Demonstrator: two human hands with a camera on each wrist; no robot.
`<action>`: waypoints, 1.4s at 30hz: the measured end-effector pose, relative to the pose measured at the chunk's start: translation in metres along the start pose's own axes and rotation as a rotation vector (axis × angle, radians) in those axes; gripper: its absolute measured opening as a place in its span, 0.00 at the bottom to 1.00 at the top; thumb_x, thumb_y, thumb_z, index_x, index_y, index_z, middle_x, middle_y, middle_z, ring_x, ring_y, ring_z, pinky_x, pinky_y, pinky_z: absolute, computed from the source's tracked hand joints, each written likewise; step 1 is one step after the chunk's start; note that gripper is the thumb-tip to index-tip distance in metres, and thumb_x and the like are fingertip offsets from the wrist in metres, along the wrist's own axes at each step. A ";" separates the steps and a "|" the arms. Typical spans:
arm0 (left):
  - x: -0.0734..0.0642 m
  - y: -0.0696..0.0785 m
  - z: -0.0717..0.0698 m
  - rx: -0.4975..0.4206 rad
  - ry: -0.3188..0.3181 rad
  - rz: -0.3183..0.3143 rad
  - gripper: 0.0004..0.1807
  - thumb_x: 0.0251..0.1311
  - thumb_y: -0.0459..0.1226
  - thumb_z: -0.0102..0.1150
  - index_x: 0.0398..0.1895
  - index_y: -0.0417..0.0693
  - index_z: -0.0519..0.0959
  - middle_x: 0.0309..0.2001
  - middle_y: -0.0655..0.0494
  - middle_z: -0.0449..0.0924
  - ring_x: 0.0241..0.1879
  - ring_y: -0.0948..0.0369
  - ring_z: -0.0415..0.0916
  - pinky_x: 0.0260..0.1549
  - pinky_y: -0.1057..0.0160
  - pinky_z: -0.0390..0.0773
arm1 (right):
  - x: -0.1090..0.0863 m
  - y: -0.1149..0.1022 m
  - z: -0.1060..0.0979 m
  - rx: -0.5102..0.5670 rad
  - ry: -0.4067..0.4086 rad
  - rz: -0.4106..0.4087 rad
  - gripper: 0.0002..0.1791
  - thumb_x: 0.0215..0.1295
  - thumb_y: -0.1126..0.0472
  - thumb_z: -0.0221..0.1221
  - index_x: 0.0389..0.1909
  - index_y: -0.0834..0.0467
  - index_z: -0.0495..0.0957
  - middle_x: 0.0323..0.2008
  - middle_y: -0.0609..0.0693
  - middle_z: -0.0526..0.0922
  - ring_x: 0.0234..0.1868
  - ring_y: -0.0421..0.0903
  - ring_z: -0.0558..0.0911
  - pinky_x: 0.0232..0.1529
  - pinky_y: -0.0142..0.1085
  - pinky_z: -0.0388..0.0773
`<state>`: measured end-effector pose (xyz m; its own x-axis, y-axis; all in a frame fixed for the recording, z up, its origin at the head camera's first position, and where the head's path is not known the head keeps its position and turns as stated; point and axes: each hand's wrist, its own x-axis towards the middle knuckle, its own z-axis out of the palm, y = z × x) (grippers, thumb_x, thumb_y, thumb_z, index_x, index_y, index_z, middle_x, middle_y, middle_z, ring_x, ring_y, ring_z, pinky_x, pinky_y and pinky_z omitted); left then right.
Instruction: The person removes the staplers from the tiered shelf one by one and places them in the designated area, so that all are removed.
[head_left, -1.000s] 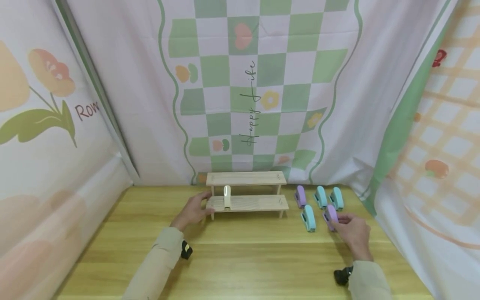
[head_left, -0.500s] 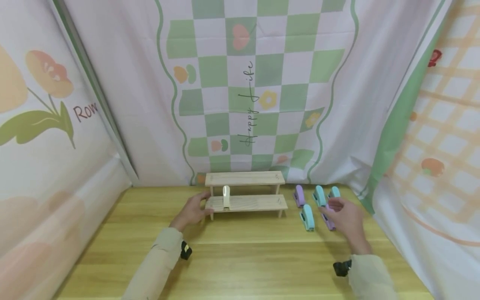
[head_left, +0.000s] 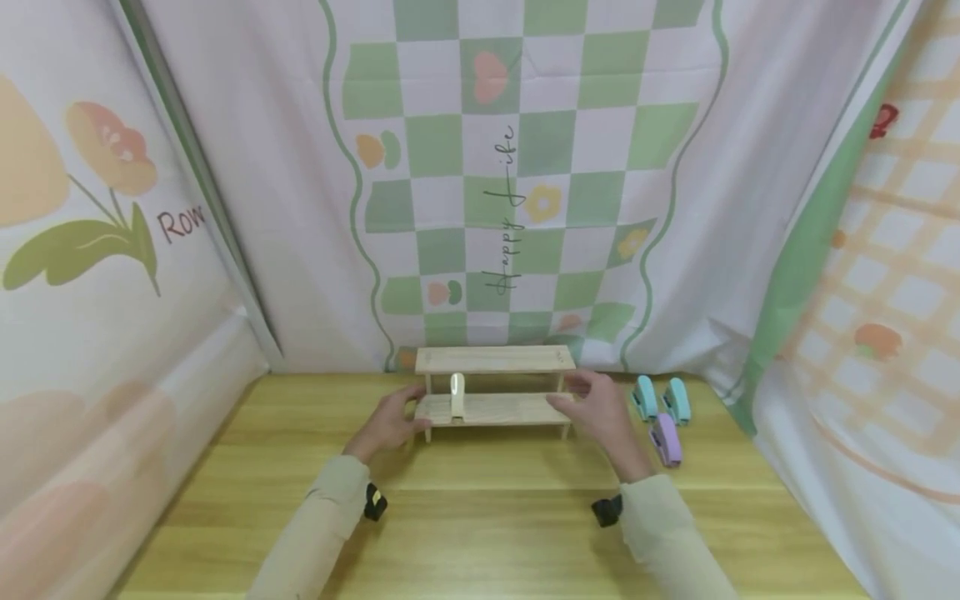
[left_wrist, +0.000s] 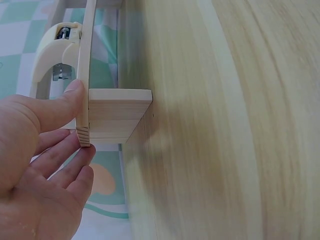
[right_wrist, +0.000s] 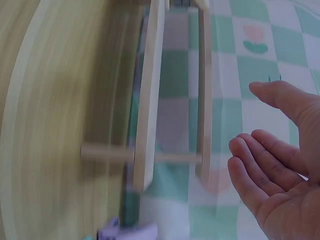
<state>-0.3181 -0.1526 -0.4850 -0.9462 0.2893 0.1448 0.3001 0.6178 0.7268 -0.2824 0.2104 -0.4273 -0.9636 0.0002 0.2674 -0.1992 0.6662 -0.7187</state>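
Observation:
A two-tier wooden shelf [head_left: 510, 408] stands against the back curtain. A cream stapler [head_left: 457, 397] sits on the left part of its lower tier. My left hand [head_left: 387, 423] holds the left end of that tier; the left wrist view shows the thumb [left_wrist: 62, 107] on one face and fingertips at the edge. My right hand [head_left: 596, 412] overlaps the shelf's right end in the head view, thumb and fingers apart with nothing between them. Right of it are two turquoise staplers [head_left: 644, 398] and a purple stapler [head_left: 665, 440].
The shelf stands at the back of a wood-grain table [head_left: 480, 533]. Behind it hangs a green-and-white checked curtain [head_left: 525, 250]. Patterned cloth [head_left: 862, 350] borders the right side, and a flowered white cloth [head_left: 135, 350] the left. The right hand and forearm hide part of the table.
My right hand has left the purple stapler at the right and moved left to the shelf's right end. It now covers two staplers seen earlier. My left hand has stayed on the shelf.

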 end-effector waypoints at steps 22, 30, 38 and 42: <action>0.002 0.000 0.001 -0.003 -0.002 -0.003 0.36 0.63 0.33 0.72 0.73 0.34 0.70 0.71 0.35 0.75 0.74 0.38 0.70 0.77 0.36 0.66 | -0.004 -0.073 0.157 0.250 0.134 0.017 0.21 0.55 0.59 0.79 0.47 0.65 0.86 0.42 0.60 0.91 0.42 0.54 0.90 0.45 0.45 0.92; 0.002 0.001 0.000 0.015 0.009 0.004 0.35 0.64 0.33 0.72 0.73 0.34 0.71 0.71 0.35 0.75 0.73 0.38 0.71 0.77 0.38 0.67 | 0.000 -0.077 0.164 0.190 0.192 0.050 0.15 0.49 0.66 0.76 0.39 0.63 0.87 0.35 0.57 0.91 0.35 0.50 0.89 0.38 0.42 0.91; 0.000 0.001 0.000 0.029 0.011 0.002 0.35 0.64 0.33 0.72 0.72 0.33 0.71 0.70 0.34 0.76 0.73 0.37 0.71 0.77 0.37 0.68 | -0.002 -0.050 0.132 0.151 0.036 -0.040 0.15 0.50 0.65 0.76 0.40 0.59 0.89 0.35 0.52 0.91 0.36 0.45 0.86 0.42 0.42 0.89; -0.001 0.002 0.000 0.028 0.003 -0.004 0.35 0.64 0.33 0.72 0.73 0.34 0.70 0.71 0.35 0.75 0.73 0.37 0.70 0.76 0.36 0.68 | -0.007 -0.036 0.104 0.155 -0.001 -0.029 0.16 0.50 0.65 0.75 0.42 0.57 0.89 0.37 0.51 0.90 0.37 0.45 0.86 0.41 0.40 0.89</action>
<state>-0.3162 -0.1518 -0.4842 -0.9479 0.2842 0.1441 0.2992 0.6390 0.7086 -0.2869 0.1086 -0.4706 -0.9572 -0.0179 0.2890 -0.2520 0.5429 -0.8011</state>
